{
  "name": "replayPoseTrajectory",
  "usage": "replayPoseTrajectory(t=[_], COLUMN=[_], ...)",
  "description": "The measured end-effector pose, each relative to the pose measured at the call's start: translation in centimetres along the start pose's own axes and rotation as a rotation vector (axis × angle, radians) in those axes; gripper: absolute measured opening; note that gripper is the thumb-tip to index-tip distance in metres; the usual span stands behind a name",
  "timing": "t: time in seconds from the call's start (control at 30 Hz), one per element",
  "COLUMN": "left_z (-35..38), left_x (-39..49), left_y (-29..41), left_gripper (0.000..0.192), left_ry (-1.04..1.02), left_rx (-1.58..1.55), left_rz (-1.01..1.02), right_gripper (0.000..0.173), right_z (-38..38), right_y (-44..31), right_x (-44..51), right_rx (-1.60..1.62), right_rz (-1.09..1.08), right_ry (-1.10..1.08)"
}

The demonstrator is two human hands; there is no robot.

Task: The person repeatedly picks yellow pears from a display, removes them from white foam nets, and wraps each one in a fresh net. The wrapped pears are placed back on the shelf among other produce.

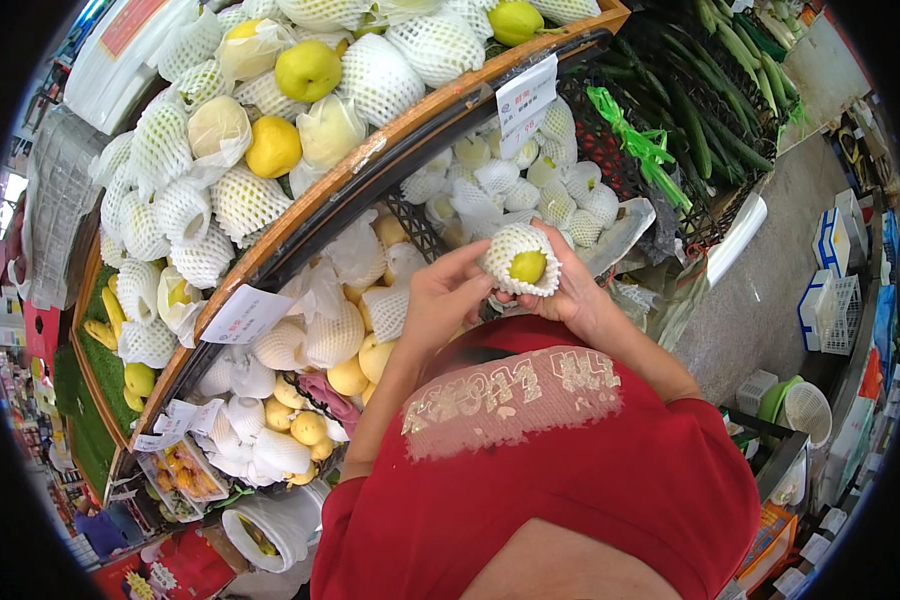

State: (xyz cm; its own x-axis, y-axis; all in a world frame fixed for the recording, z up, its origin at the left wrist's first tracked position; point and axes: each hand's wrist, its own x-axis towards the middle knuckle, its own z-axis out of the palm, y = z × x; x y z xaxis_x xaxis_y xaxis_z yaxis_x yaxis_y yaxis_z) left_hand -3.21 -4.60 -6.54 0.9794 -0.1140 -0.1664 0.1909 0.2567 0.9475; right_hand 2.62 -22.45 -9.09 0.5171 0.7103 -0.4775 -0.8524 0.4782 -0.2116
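In front of my chest, a yellow-green fruit, likely a pear (528,266), sits inside a white foam net sleeve (511,241) with its end showing through the opening. My right hand (574,289) cradles the sleeved fruit from the right and below. From the left, the thumb and fingers of my left hand (446,289) grip the edge of the sleeve. Just beyond both hands, a black plastic crate holds many small pale-green fruits in foam nets (544,199). Left of my left hand lie larger yellow fruits (375,358), some wrapped in foam or paper.
A wooden-edged upper shelf (420,97) carries netted pears (381,79) and bare ones. Price cards (526,101) hang along its rim. Cucumbers (690,127) and green plastic ties (637,142) lie at upper right. A white bin (270,529) stands at lower left; baskets (806,412) stand at right.
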Motion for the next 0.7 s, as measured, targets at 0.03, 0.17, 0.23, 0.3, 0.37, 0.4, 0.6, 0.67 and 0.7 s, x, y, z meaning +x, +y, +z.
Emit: replayPoseTrajectory(t=[0.03, 0.17, 0.23, 0.3, 0.37, 0.4, 0.6, 0.67, 0.7], left_z=[-0.2, -0.1, -0.4, -0.3, 0.3, 0.4, -0.1, -0.5, -0.7], left_x=[0.0, 0.2, 0.2, 0.2, 0.1, 0.1, 0.4, 0.5, 0.5], left_y=[-0.2, -0.6, -0.7, -0.5, -0.3, -0.3, -1.3, -1.7, -1.6], left_gripper=[0.042, 0.038, 0.038, 0.037, 0.035, 0.032, 0.022, 0.022, 0.023], left_ry=[-0.002, 0.008, -0.007, 0.012, 0.065, 0.112, 0.261, 0.257, 0.256], left_rx=[-0.002, -0.052, -0.041, 0.007, 0.090, 0.091, 0.030, -0.057, -0.077], left_rz=[0.005, 0.022, 0.043, 0.068, 0.095, 0.079, 0.083, 0.063, 0.061], right_gripper=[0.058, 0.057, 0.055, 0.054, 0.053, 0.052, 0.043, 0.044, 0.044], right_z=[0.2, -0.6, -0.1, 1.0, 0.8, 0.7, 0.2, -0.1, 0.0], right_y=[0.1, 0.0, 0.1, 0.4, 0.5, 0.5, 0.9, 0.9, 0.9], right_x=[0.0, 0.2, 0.1, -0.4, -0.3, -0.3, 0.0, 0.0, 0.3], right_rx=[-0.010, 0.000, -0.017, -0.082, -0.117, -0.134, -0.134, -0.126, -0.129], right_rz=[0.000, 0.005, -0.031, -0.115, -0.114, -0.113, -0.125, -0.157, -0.164], right_ry=[0.016, -0.081, -0.080, 0.052, 0.013, -0.007, -0.014, -0.029, -0.044])
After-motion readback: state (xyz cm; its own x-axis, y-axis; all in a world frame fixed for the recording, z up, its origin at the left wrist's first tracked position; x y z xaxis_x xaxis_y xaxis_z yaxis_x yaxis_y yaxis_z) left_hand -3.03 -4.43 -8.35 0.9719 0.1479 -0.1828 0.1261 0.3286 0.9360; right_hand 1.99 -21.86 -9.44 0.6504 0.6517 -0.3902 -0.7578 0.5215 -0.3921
